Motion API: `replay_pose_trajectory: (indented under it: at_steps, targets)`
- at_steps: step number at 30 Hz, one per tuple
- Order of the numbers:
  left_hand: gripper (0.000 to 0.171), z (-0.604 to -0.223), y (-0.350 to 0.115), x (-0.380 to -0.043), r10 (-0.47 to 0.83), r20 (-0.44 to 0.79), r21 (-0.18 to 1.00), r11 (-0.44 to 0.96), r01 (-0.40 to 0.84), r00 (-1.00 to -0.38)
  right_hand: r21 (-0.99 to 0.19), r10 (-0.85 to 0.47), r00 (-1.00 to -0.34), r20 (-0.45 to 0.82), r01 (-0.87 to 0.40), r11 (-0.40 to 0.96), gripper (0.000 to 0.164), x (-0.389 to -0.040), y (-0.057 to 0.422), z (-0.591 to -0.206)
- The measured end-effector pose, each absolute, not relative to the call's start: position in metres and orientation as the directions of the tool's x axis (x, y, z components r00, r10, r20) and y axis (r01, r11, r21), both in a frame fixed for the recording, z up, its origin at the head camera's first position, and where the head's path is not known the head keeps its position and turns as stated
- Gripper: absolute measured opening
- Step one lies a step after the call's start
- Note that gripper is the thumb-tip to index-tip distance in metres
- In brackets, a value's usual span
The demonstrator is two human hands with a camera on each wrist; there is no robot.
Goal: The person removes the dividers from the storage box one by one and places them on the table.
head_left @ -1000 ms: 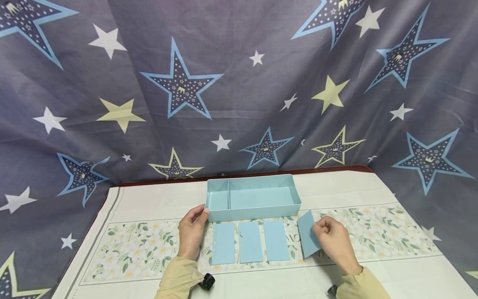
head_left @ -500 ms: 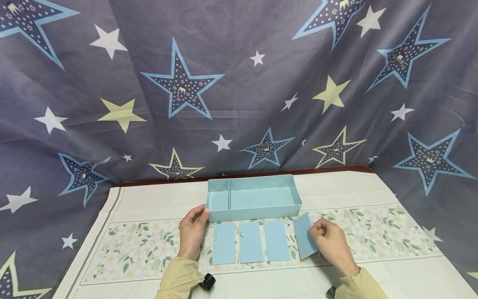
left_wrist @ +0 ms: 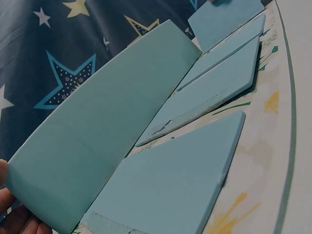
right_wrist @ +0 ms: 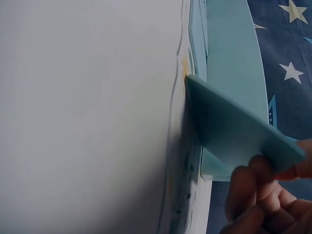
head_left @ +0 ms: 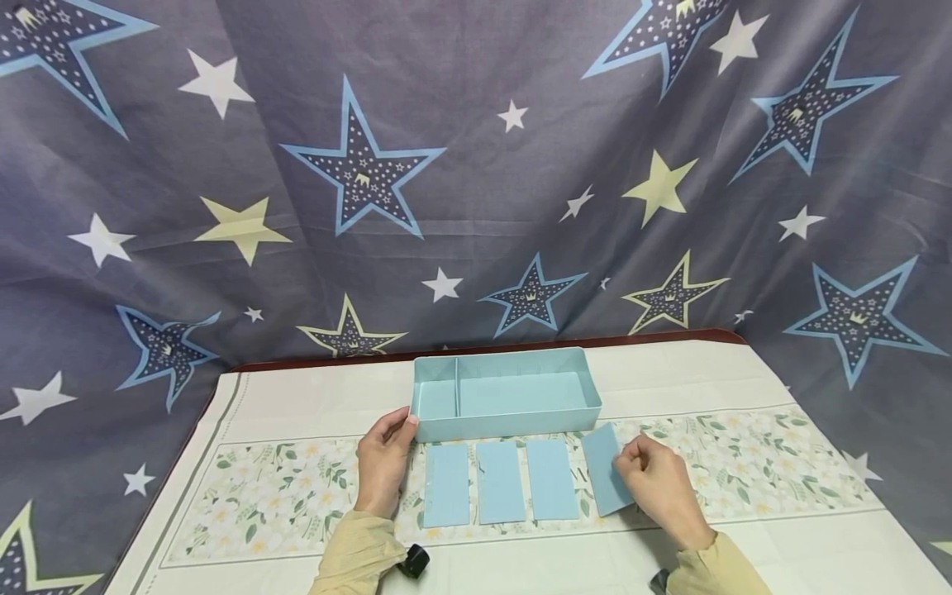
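Note:
A long light-blue open box (head_left: pixel 509 425) stands on the table, split inside by a thin divider (head_left: pixel 457 387) left of its middle. My left hand (head_left: pixel 383 463) grips its left front corner, thumb in front. Flat before the box lie three blue rectangular divider panels: a left panel (head_left: pixel 446 486), a middle panel (head_left: pixel 501 483) and a right panel (head_left: pixel 552 479). My right hand (head_left: pixel 660 479) pinches a fourth, similar panel (head_left: pixel 604 471) by its right edge. It is tilted, its left edge low near the tablecloth, as the right wrist view shows (right_wrist: pixel 234 122).
A white tablecloth (head_left: pixel 312 405) with a flowered band (head_left: pixel 773 471) covers the table. Its dark red back edge (head_left: pixel 632 339) meets a grey star-printed curtain (head_left: pixel 476 165). A small black device (head_left: pixel 414 562) sits at the left wrist.
My right hand has moved slightly left with the panel and lowered its left side, so the panel now lies nearer the row. My left hand has stayed on the box corner.

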State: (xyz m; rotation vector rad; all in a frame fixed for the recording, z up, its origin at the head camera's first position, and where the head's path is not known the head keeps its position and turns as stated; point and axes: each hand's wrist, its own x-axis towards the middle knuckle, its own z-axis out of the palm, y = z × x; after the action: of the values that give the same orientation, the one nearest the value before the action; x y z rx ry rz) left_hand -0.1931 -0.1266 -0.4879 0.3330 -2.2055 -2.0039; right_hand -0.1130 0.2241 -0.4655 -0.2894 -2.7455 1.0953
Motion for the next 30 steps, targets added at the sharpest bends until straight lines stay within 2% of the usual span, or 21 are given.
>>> replay_pose_trajectory:
  at_steps: [10,19,30]
  targets:
    - [0.031,-0.4884,-0.1269,-0.1942,-0.257,-0.044,0.994,0.088,-0.069,-0.965,-0.649,0.243,-0.964,0.108,0.117,0.752,0.009,-0.1136,0.2263,-0.4648]
    - [0.042,-0.4884,-0.1276,-0.1929,-0.248,-0.037,0.994,0.095,-0.063,-0.968,-0.607,0.230,-0.970,0.079,0.136,0.783,0.009,-0.1152,0.2297,-0.4628]
    - [0.033,-0.4878,-0.1271,-0.1940,-0.257,-0.047,0.993,0.095,-0.074,-0.965,-0.565,0.235,-0.972,0.021,0.182,0.805,0.012,-0.1174,0.2321,-0.4607]
